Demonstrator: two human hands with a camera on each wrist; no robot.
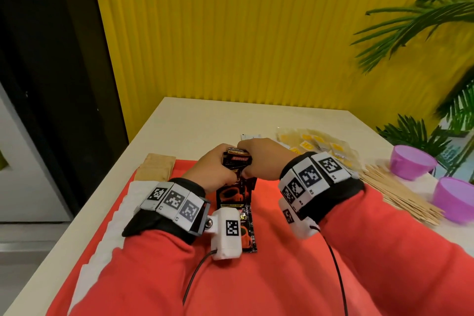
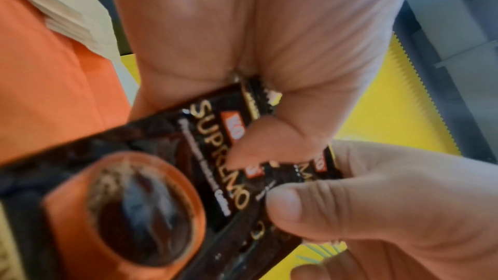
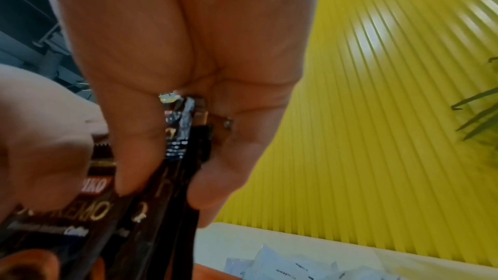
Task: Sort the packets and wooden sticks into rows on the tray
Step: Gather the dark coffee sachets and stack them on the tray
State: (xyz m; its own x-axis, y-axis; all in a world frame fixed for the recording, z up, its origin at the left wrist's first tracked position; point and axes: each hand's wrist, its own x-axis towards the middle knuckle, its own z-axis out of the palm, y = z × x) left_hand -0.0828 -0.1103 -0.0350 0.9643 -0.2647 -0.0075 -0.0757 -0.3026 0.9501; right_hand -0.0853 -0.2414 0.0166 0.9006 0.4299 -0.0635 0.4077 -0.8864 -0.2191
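Left hand: the left hand (image 1: 214,170) curls round the upper end of a bunch of black coffee packets (image 1: 237,161), thumb pressed flat on the glossy printed face, seen close in the left wrist view (image 2: 269,97).
Right hand: the right hand (image 1: 261,159) pinches the same bunch from the right, thumb and fingers clamped on the thin stacked edges (image 3: 186,135).
Black coffee packets: slim foil sachets, shiny, with gold lettering and an orange cup printed on them; their top edges are saw-toothed. They are held just above the middle of the tray, with a strip of them (image 1: 237,202) trailing down toward the near side.
Tray: the red tray (image 1: 266,187) is flat and matte, lying on the near part of the pale table (image 1: 195,120).
Brown packets: a flat stack of tan paper packets (image 1: 155,169) sits at the tray's far left corner.
White packets: a fanned row of white paper packets (image 1: 123,210) runs along the tray's left edge.
Yellow packets: crinkly clear sachets with yellow labels (image 1: 315,143) lie heaped on the table, far right of the hands.
Wooden sticks: thin pale wooden sticks (image 1: 395,192) lie in a loose bundle on the table to the right of the tray.
Bowls: two rounded purple plastic bowls (image 1: 413,161) stand at the right edge, beside the sticks.
Wall: ribbed yellow panels (image 1: 243,33) behind the table.
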